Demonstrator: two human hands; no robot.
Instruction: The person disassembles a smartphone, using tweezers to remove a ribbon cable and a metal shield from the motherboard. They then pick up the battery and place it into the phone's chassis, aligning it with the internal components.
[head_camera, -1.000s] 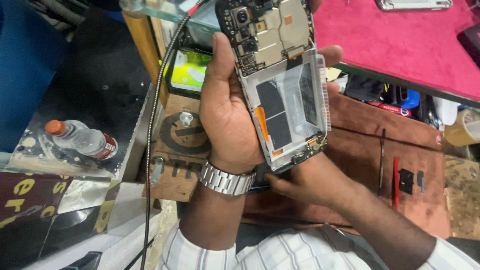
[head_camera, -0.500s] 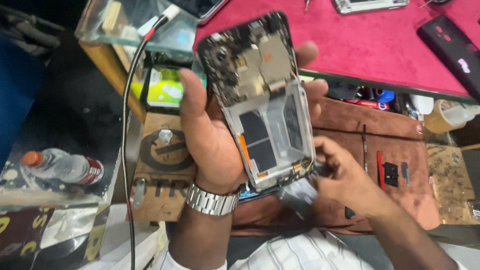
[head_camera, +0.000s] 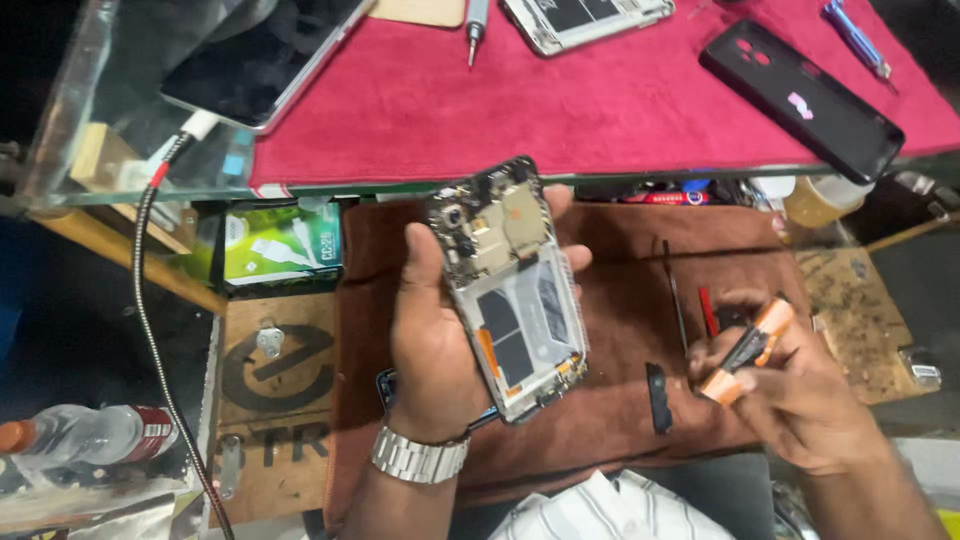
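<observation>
My left hand (head_camera: 432, 340), with a metal watch on the wrist, holds an opened phone (head_camera: 512, 290) upright, its back removed so the circuit board, camera and metal frame show. My right hand (head_camera: 800, 395) is off to the right, low over the brown mat (head_camera: 620, 270), and grips a small black tool with orange ends (head_camera: 745, 350). A small black part (head_camera: 657, 397) lies on the mat between the hands.
A red cloth (head_camera: 600, 100) covers a glass shelf above, bearing a black phone case (head_camera: 805, 100), a phone back-up (head_camera: 585, 18), a screwdriver (head_camera: 475, 25) and a charging phone (head_camera: 255, 60). A cable (head_camera: 150, 300) hangs left. A plastic bottle (head_camera: 90, 435) lies bottom left.
The view has tilted up to show the red shelf. My right hand left the phone's lower edge, moved right and now holds the orange-ended tool. The left hand still holds the phone.
</observation>
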